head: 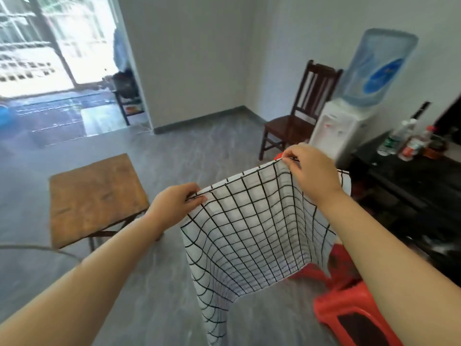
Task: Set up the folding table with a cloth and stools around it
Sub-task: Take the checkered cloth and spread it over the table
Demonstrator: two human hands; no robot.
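Observation:
A white cloth (254,233) with a black grid pattern hangs in the air in front of me. My left hand (174,203) pinches its upper edge at the left, and my right hand (309,171) pinches the same edge higher up at the right. The cloth droops down toward the floor. The folding table (92,196), with a brown wooden top, stands unfolded on the grey floor to the left of the cloth, bare on top. Red plastic stools (349,310) stand at the lower right, partly hidden behind the cloth and my right arm.
A dark wooden chair (296,118) stands by the far wall beside a water dispenser (349,121). A black cabinet (411,196) with bottles (404,141) runs along the right. An open doorway (50,71) lies at the far left. Grey floor stretches between table and wall.

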